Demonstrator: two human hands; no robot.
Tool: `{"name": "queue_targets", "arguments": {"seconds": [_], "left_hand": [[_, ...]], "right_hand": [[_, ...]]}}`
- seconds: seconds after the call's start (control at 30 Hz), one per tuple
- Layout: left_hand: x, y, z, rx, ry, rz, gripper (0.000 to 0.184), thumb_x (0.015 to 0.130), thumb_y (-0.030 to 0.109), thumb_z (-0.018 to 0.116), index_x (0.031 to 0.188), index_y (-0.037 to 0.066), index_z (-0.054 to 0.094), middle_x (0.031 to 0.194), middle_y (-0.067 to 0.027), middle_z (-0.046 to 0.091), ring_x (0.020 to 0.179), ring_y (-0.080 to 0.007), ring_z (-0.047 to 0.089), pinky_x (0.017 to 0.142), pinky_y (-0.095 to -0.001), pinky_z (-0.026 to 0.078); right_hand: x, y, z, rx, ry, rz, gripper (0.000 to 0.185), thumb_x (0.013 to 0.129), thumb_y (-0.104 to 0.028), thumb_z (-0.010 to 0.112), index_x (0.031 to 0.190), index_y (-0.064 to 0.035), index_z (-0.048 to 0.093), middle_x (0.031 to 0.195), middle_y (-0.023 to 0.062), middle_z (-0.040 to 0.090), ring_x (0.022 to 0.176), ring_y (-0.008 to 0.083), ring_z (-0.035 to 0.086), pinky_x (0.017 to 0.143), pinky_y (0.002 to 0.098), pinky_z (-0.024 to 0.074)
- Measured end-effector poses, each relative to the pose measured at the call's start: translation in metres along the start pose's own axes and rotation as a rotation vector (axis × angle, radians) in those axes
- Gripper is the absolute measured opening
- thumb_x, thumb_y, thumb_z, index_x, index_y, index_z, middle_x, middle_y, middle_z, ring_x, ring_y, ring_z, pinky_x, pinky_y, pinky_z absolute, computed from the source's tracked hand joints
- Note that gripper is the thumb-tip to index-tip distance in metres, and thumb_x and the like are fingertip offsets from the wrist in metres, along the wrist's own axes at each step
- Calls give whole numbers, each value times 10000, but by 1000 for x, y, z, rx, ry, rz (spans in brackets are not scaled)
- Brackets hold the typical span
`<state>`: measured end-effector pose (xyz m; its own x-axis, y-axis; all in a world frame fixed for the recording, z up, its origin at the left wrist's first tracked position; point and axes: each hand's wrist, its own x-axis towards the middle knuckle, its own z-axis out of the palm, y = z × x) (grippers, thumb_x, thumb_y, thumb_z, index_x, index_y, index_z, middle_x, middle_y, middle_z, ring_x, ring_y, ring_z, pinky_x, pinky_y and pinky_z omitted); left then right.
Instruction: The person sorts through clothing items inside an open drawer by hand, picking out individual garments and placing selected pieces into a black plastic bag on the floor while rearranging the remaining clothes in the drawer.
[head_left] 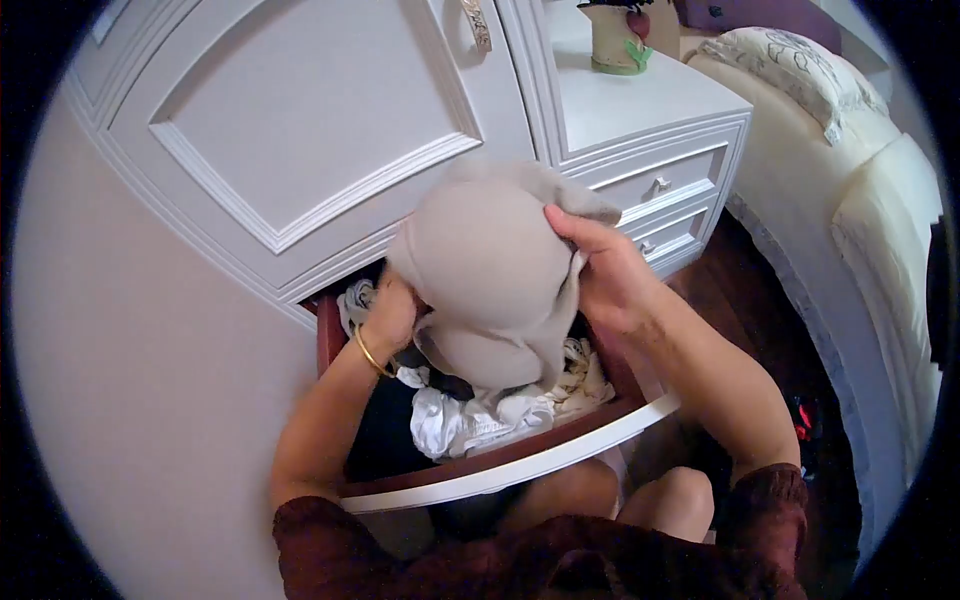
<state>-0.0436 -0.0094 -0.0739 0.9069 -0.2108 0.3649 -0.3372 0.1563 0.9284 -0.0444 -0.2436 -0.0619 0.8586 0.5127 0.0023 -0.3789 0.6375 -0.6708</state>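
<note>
A beige bra (490, 250) with smooth, rounded cups is held up over the open drawer (520, 460). My right hand (615, 270) grips its right edge, thumb on the front and the other fingers behind the cloth. On the opposite side my left hand (393, 312), with a gold bangle on the wrist, is closed at the bra's lower left edge; its fingertips are hidden by the fabric. Below lie crumpled white garments (470, 420) in the drawer's front part. Cream, patterned cloth (582, 375) lies at its right, and a grey-white bundle (355, 300) at its back left.
A white cabinet door (320, 110) rises behind the drawer. To its right stands a white nightstand (655, 110) with a decorated pot (620, 45) on top. A bed (840, 190) with a printed pillow (795, 70) runs along the right. At left is a plain wall (150, 400).
</note>
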Motion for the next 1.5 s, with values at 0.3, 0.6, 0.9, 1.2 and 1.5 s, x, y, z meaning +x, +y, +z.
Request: {"name": "queue_targets", "arguments": {"seconds": [0.3,0.6,0.9,1.2,1.5], "left_hand": [[-44,11,-15,152,-519,-649,578,766,121,750,1264,-9,487,1175,-50,589,1077,-119,519,960,-309,403],[-37,4,-17,510,-358,-158,648,776,151,739,1316,18,407,1287,-78,494,1152,-144,467,978,-321,386],[-52,-33,0,-70,4,-623,383,934,222,536,1258,29,473,1152,-40,588,994,-164,591,911,-329,458],[-81,-82,31,-105,-144,-834,359,918,235,524,1211,48,436,987,-63,556,621,-124,555,419,-234,421],[-32,-5,-15,915,-553,-895,314,885,250,552,1133,60,590,1056,-158,628,942,-258,604,829,-332,476]], "right_hand": [[21,-38,-20,96,-5,-92,425,844,-156,650,1220,-30,500,1151,106,583,1054,235,574,938,419,463],[25,-4,-7,-163,-110,-36,548,765,-92,692,1268,-17,486,1195,100,568,1123,231,525,989,397,405],[56,5,-43,-1089,27,209,465,748,-243,716,1131,-37,553,971,116,651,856,298,630,751,393,495],[37,60,-31,-2026,-262,-436,711,831,-528,547,1376,-114,356,1360,252,398,1259,450,371,984,501,388],[48,94,-40,-2172,-825,614,869,795,-613,479,1358,40,369,1495,163,231,1412,311,116,1065,653,80]]}}
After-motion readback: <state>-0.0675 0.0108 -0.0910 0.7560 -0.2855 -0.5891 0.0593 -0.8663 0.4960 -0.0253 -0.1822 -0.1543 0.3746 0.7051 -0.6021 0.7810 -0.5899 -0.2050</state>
